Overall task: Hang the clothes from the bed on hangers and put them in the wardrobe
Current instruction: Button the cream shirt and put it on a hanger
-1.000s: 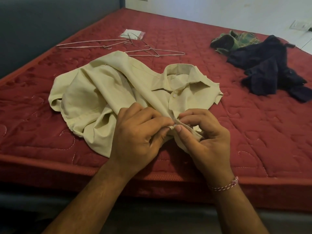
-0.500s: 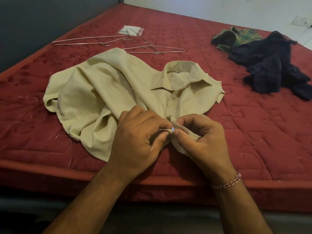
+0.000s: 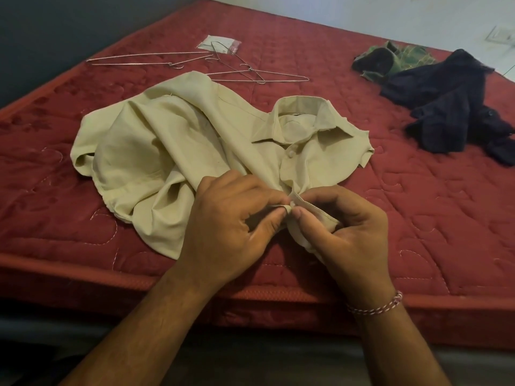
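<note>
The shirt [image 3: 195, 151] is thin beige cotton, light & floppy, no stiffness except the collar and the button strip, so it'll sag and bunch wherever I lift it. Not slippery, not fragile, tho the buttons are small and fiddly. Best hold for hanging, I'd say: shoulders or collar, one side at a time, so the hanger can slide in. It lies crumpled near the front edge of the bed [image 3: 418, 246], collar toward the far side, hem end spilling toward me.

My left hand [image 3: 231, 227] is curled nearly closed, thumb & forefinger pinching the edge of the front strip. My right hand [image 3: 345, 232] is likewise curled, fingertips nipping the opposite strip edge, rest of the fabric tucked under the palm. Both pinches meet at a small white button [image 3: 292, 204], approx midway down the front. Can't tell if it's going in or coming out of its hole.

Wire hangers [image 3: 250, 75] lie beyond the shirt, toward the bed's far left corner, untouched. Dark clothes [image 3: 451, 107] sit well apart at the far right.
</note>
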Tool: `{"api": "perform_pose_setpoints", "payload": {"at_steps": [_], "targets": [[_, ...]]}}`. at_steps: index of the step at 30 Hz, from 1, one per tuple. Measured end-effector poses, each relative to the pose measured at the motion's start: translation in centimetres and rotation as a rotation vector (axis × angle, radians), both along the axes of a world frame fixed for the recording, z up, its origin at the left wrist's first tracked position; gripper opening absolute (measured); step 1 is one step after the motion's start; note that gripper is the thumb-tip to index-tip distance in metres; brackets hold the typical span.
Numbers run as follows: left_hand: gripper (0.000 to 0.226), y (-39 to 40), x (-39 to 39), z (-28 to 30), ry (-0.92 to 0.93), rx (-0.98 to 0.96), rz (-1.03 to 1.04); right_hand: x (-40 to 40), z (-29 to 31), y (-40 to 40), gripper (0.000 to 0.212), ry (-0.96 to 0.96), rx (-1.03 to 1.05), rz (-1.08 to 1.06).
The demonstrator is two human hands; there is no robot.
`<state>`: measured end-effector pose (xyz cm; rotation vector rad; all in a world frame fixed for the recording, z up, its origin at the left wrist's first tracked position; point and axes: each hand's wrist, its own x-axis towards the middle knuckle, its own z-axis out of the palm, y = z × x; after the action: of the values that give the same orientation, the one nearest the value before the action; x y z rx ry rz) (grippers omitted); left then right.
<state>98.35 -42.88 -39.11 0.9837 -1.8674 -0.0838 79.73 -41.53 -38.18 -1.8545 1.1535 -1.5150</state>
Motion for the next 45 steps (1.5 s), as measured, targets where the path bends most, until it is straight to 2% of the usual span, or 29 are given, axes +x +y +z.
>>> {"api": "perform_pose_setpoints", "payload": {"at_steps": [6,9,11,13,15,20,26,29,34,39,45], "targets": [[0.007,0.2,0.1,0.1,0.069,0.074,-0.005,0.1,-0.1,0.0,0.015,0.021,-0.001,0.029],[0.041,0.2,0.0,0.0,0.134,0.149,-0.043,0.1,-0.1,0.0,0.016,0.038,-0.007,0.027],[0.050,0.1,0.1,-0.1,0.082,0.153,-0.081,0.2,-0.2,-0.1,0.016,0.051,-0.021,0.017],[0.036,-0.1,0.1,-0.2,-0.005,0.113,-0.074,0.2,-0.2,-0.1,0.016,0.066,-0.036,0.011],[0.023,-0.2,0.2,-0.2,-0.014,0.100,-0.054,0.2,-0.3,0.0,0.015,0.088,-0.050,0.004],[0.011,-0.1,0.0,-0.1,0.001,0.086,-0.010,0.3,-0.4,0.2,0.014,0.117,-0.093,-0.071],[0.004,0.0,-0.2,-0.1,-0.008,0.019,-0.004,0.5,-0.8,0.4,0.013,0.120,-0.098,-0.157],[0.009,0.1,-0.2,-0.1,0.018,0.023,-0.047,0.6,-0.7,0.5,0.013,0.097,-0.108,-0.169],[0.003,-0.1,-0.2,-0.3,-0.005,0.008,-0.051,1.0,-0.8,0.8,0.013,0.149,-0.157,-0.274],[0.010,0.0,-0.5,-0.4,-0.042,-0.045,-0.091,1.5,-1.4,1.4,0.009,0.218,-0.259,-0.395],[0.009,0.4,-0.4,-0.4,-0.003,-0.109,-0.079,1.2,-1.0,0.7,0.012,0.281,-0.205,-0.254]]}}
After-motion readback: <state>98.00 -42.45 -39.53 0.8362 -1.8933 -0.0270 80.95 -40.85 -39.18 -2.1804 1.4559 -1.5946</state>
